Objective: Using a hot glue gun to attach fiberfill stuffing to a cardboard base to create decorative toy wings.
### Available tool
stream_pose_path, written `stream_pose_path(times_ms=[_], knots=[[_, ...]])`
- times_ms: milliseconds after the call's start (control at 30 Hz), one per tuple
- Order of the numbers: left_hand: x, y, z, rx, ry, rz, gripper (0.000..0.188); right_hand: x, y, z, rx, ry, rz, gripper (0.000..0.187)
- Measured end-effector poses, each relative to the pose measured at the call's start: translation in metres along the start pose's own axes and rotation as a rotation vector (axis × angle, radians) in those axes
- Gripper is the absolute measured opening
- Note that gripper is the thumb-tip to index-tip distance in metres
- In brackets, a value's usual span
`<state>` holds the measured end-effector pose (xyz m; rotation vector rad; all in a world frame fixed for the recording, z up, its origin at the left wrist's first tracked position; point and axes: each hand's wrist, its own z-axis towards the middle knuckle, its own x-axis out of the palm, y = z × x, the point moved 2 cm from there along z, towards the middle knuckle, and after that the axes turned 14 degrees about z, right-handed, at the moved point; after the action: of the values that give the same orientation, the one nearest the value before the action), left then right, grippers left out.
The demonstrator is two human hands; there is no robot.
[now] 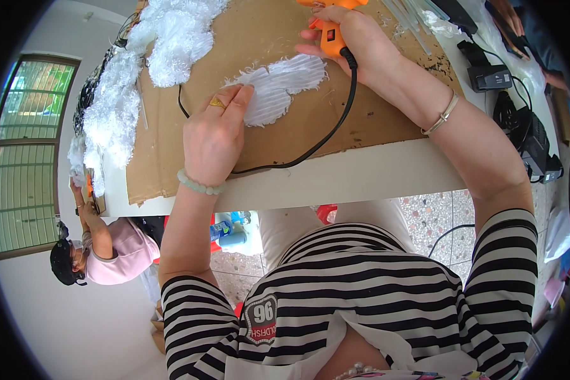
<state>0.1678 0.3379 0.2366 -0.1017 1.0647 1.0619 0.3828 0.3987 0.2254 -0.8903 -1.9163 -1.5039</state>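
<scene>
My right hand (368,45) is closed around an orange glue gun (330,38) with a red switch, over the far side of the cardboard sheet (386,120). Its nozzle is cut off by the top edge of the view. From the grip a black cord (326,136) curves across the cardboard toward my left wrist. My left hand (214,139) pinches the left end of a white ribbed fabric piece (288,85) with frayed, fringed edges. That piece lies on the cardboard, just left of the glue gun and below it.
Fluffy white fringed material (117,107) is heaped along the left side. Clear glue sticks (406,19) lie at the far right, near black power adapters (491,77). Another person in pink (123,253) works at the left; a further person's hand (510,16) shows at upper right.
</scene>
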Motion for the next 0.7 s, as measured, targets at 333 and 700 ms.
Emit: stream_pose_path(times_ms=[333, 700], knots=[[0.01, -0.007, 0.004, 0.062, -0.003, 0.069, 0.033, -0.011, -0.005, 0.006, -0.094, 0.116, -0.145, 0.026], [0.016, -0.008, 0.0, 0.098, 0.068, 0.073, 0.031, 0.011, 0.003, -0.008, -0.242, 0.12, -0.197, 0.019]])
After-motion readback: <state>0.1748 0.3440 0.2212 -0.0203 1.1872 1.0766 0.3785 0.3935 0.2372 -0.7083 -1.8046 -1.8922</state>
